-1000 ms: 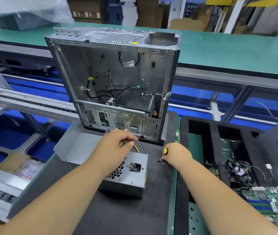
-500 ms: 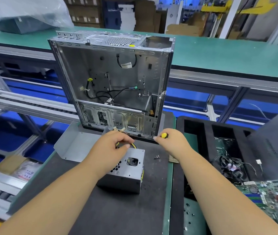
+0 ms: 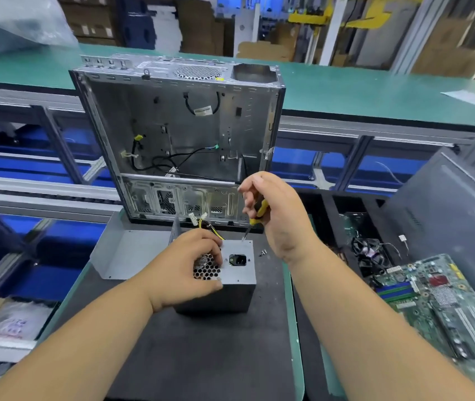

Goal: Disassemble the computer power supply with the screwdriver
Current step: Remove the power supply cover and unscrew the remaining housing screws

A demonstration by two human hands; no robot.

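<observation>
A grey metal power supply (image 3: 237, 272) stands on the black mat (image 3: 201, 351), socket face up, with yellow and black wires (image 3: 206, 224) coming out at its far side. My left hand (image 3: 190, 267) grips its left part, fingers curled over the honeycomb vent. My right hand (image 3: 277, 215) holds a yellow and black screwdriver (image 3: 259, 211) above the unit. The tip points down at the far right corner of the top face. Loose screws (image 3: 263, 252) lie on the mat just right of the unit.
An empty open computer case (image 3: 178, 134) stands upright behind the power supply. A loose grey metal cover (image 3: 123, 253) lies to the left. A black foam tray (image 3: 337, 215) on the right holds cables and a green motherboard (image 3: 433, 299). A grey panel (image 3: 450, 215) leans at far right.
My right hand rose from the mat, where it left the screws, and swung the screwdriver tip onto the unit's far right corner. My left hand slid down onto the vent.
</observation>
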